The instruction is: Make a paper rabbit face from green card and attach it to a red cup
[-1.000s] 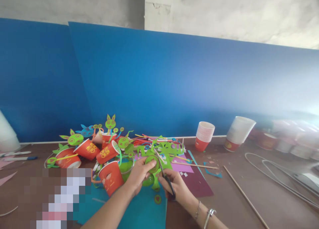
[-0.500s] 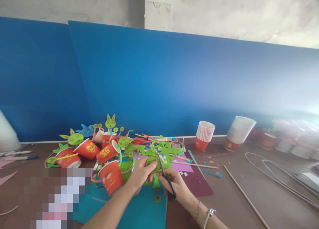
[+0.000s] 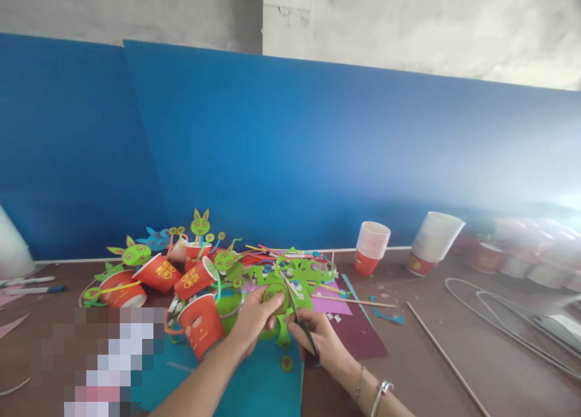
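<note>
My left hand (image 3: 254,317) pinches a round green paper piece (image 3: 275,295) with a drawing on it, the thumb resting on top. Its far edge meets a pair of scissors (image 3: 297,311), whose dark handles are in my right hand (image 3: 320,335). The blades point up and away, beside the paper. A green paper strip (image 3: 282,332) hangs between the two hands. Below them, a small green disc with a red mark (image 3: 286,364) lies on a teal sheet (image 3: 254,384). My fingers partly cover the held piece.
Red paper cups (image 3: 200,323) with green paper animal faces (image 3: 136,253) crowd the left. Green scraps (image 3: 299,272) and sticks lie behind my hands. Stacked cups (image 3: 372,247), more cups (image 3: 429,244), a wooden stick (image 3: 445,356) and a cable (image 3: 503,311) are at right; a blue panel (image 3: 318,151) stands behind.
The round green piece has shifted slightly left in my left hand, away from the scissors. The scissors stay in my right hand, nearly in place.
</note>
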Demonstrator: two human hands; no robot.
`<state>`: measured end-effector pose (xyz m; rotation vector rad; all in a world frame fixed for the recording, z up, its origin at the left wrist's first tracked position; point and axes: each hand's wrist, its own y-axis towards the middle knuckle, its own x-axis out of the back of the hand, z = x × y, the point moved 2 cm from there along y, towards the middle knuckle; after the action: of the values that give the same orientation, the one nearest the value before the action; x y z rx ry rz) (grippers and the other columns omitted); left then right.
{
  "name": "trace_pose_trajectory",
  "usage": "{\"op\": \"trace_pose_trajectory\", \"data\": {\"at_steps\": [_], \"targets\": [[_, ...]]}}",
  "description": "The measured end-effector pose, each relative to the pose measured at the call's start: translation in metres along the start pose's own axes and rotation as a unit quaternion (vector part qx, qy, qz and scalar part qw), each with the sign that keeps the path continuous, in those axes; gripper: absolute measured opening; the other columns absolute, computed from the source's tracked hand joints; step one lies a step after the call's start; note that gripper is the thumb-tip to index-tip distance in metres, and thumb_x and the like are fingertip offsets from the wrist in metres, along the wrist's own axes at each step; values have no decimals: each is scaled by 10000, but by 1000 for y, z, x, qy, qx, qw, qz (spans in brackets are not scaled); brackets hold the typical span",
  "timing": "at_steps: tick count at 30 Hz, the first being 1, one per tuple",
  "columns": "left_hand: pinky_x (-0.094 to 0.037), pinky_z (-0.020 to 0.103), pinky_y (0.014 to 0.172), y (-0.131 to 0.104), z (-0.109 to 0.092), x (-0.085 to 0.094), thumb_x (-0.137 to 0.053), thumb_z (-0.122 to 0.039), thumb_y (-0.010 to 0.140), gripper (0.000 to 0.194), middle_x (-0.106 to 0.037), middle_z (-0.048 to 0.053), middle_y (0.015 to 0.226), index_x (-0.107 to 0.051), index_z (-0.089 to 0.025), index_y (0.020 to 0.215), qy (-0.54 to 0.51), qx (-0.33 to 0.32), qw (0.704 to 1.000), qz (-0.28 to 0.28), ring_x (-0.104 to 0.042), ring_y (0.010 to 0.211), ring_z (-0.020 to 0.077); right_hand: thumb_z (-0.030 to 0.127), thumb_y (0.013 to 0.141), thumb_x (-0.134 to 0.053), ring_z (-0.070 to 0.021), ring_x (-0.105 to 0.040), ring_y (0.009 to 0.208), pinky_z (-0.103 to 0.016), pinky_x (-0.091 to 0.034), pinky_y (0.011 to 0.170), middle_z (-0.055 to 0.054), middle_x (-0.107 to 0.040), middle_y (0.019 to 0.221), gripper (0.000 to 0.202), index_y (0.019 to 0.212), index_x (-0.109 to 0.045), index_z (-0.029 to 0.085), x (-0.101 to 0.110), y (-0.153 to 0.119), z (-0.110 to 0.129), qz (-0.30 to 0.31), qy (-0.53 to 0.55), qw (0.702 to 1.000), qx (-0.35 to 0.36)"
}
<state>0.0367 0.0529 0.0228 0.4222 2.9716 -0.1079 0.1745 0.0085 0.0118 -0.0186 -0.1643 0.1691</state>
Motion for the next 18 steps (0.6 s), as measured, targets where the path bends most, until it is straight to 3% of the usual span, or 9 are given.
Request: {"op": "trace_pose_trajectory", "data": {"at_steps": [11,18], "targets": [[-187,173,355,0,1,-1,-670,-423,694,299,-469,-62,532,-582,-139,732,3,-21,999,38,-326,368,29,500,693,-659,-80,-434,374,-186,-317,385,70,-443,427,364,672,-543,156,-1,1,-2,-2,18,1000,22],[-191,169,349,1,0,1,-669,-414,693,288,-474,-61,530,-577,-143,724,9,-23,999,34,-316,368,29,494,712,-647,-71,-399,333,-177,-279,344,84,-404,396,349,660,-535,168,0,2,-5,-7,-7,1000,10]]}}
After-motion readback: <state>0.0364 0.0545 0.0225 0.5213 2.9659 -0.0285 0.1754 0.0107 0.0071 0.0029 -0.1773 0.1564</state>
